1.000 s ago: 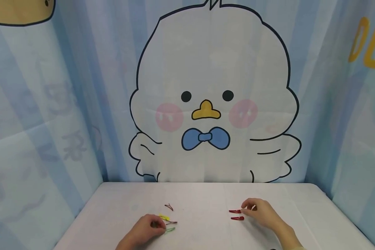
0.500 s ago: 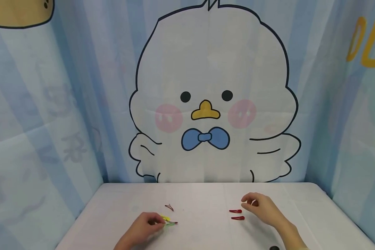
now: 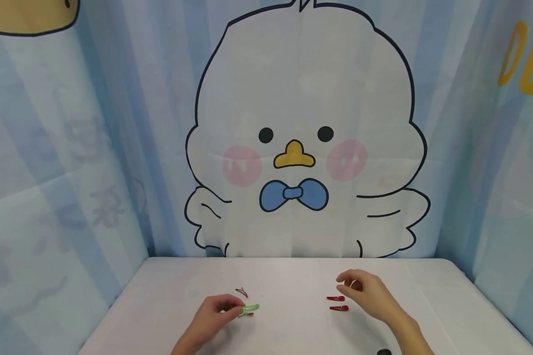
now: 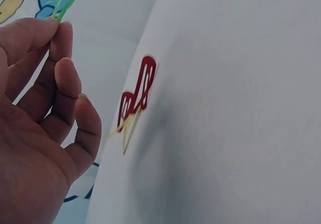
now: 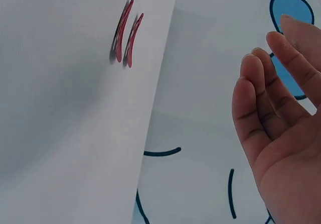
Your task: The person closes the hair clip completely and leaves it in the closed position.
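In the left wrist view, a green hair clip (image 4: 69, 3) is pinched between the thumb and fingertips of my left hand (image 3: 212, 315), lifted above the table. Its two arms look spread apart. Below lie two red hair clips (image 4: 145, 78) and a yellow hair clip (image 4: 131, 126) that partly overlaps them in that view. From the head, one red clip (image 3: 242, 292) shows beyond the hand. My right hand (image 3: 370, 295) hovers with relaxed fingers, holding nothing. Under its fingertips, two more red clips (image 3: 339, 308) lie side by side, apart from each other.
The white table (image 3: 293, 335) ends at a back edge against a curtain (image 3: 302, 88) printed with a large white chick. Curtains also hang along both sides. A dark round thing (image 3: 384, 352) shows at the bottom edge, mostly cut off.
My left hand has raised the green clip off the table and moved slightly forward and right. My right hand has lifted away from the two red clips, which stay on the table.
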Action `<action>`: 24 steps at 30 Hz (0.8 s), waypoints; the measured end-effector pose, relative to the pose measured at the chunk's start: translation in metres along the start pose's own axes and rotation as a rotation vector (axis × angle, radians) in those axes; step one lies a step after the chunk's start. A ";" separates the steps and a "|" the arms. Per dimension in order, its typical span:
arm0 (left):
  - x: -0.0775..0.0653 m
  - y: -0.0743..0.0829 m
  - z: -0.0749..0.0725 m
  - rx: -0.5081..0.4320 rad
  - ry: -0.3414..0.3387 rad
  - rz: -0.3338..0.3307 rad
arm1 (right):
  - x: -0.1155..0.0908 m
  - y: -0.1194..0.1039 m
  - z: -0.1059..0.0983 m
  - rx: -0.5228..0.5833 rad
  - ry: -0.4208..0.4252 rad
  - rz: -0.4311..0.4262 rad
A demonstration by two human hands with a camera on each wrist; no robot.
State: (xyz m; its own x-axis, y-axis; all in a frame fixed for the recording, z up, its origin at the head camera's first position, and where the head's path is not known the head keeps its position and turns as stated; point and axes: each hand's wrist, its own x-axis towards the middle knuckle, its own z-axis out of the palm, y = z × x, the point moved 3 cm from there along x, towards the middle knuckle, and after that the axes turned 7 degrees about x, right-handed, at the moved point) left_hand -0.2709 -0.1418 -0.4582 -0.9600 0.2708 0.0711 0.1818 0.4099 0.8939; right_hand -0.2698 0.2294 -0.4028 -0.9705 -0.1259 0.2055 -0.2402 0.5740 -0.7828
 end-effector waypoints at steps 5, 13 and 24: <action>0.000 0.009 0.014 -0.091 0.012 0.024 | -0.004 -0.010 0.008 0.044 -0.019 -0.052; 0.001 0.028 0.029 -0.125 0.028 0.034 | -0.010 -0.020 0.025 0.137 -0.060 -0.104; 0.005 0.048 0.042 -0.194 0.024 0.036 | -0.015 -0.038 0.046 0.181 -0.056 -0.198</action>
State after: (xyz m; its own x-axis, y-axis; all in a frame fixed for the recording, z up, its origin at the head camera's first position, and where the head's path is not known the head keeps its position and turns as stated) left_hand -0.2586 -0.0844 -0.4338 -0.9588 0.2606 0.1130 0.1740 0.2244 0.9588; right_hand -0.2471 0.1722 -0.4027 -0.9026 -0.2686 0.3364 -0.4202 0.3801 -0.8240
